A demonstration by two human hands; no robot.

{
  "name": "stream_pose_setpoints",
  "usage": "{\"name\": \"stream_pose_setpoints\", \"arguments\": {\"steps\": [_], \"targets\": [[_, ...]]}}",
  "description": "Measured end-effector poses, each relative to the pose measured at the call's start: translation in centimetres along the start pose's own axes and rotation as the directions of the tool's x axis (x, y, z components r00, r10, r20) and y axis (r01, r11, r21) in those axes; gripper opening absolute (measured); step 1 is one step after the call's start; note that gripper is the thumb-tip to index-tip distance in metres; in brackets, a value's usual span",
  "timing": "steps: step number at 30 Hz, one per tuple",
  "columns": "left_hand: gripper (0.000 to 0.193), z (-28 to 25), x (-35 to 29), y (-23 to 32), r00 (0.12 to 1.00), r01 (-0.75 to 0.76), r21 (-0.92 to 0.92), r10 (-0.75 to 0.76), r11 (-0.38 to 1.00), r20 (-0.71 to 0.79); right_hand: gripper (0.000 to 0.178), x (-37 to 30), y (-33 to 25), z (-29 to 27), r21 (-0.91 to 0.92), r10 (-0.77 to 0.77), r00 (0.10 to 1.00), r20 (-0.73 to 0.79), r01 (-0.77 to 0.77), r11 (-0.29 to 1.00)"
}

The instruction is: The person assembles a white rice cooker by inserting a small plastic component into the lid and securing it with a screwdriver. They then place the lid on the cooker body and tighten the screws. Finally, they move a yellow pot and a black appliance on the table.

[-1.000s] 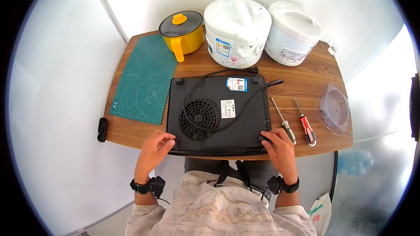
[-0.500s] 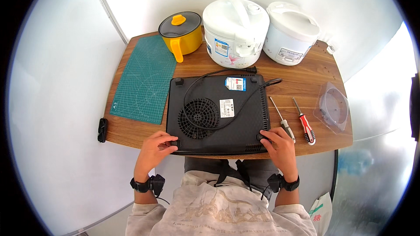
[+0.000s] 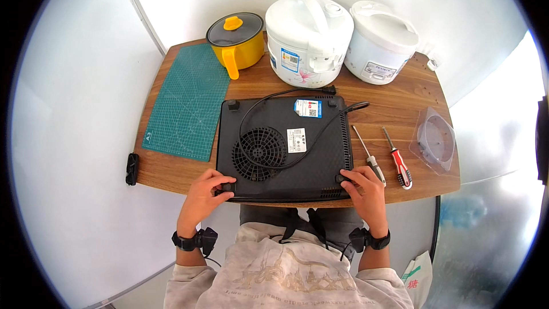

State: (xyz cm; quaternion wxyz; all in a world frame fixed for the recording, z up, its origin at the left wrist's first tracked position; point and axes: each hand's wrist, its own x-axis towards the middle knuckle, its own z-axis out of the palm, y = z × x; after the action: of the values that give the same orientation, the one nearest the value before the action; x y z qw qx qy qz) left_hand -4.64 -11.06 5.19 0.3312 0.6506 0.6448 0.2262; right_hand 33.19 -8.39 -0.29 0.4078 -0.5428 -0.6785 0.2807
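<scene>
A black induction cooker (image 3: 274, 186) lies upside down at the table's near edge, its round fan grille (image 3: 258, 153) and labels facing up. A black power cord (image 3: 313, 144) loops across its underside, with the plug (image 3: 329, 90) at the far edge. My left hand (image 3: 200, 197) pinches the foot (image 3: 229, 187) at the near left corner between thumb and fingers. At the near right corner, my right hand (image 3: 366, 191) has thumb and fingers closed around another foot (image 3: 340, 178).
Right of the cooker lie a grey-handled screwdriver (image 3: 373, 163), a red-handled screwdriver (image 3: 401, 170) and a clear plastic tray (image 3: 436, 140). Leftward is a green cutting mat (image 3: 186, 106). Behind stand a yellow pot (image 3: 243, 54) and two white rice cookers (image 3: 309, 28) (image 3: 380, 43).
</scene>
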Motion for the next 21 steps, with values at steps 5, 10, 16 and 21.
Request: {"name": "stream_pose_setpoints", "arguments": {"steps": [5,10,16,21], "targets": [[0.035,0.19,-0.05,-0.14,1.0,-0.003,0.006,0.003,1.0,-0.016,0.024,-0.02,-0.01,-0.13,0.009,-0.01,1.0,0.004,0.01,1.0],[0.036,0.01,-0.04,0.05,1.0,0.02,0.027,-0.02,0.999,-0.004,0.024,0.07,-0.31,-0.19,0.022,0.004,1.0,0.014,-0.005,1.0],[0.036,-0.09,-0.02,0.08,1.0,0.0,0.044,0.0,0.999,-0.005,0.024,0.07,-0.53,-0.22,0.024,0.013,1.0,0.02,-0.013,1.0],[0.036,-0.09,-0.09,0.24,1.0,-0.002,0.051,0.002,0.999,-0.013,0.024,0.09,-0.42,-0.26,0.017,0.017,1.0,0.024,-0.017,1.0]]}}
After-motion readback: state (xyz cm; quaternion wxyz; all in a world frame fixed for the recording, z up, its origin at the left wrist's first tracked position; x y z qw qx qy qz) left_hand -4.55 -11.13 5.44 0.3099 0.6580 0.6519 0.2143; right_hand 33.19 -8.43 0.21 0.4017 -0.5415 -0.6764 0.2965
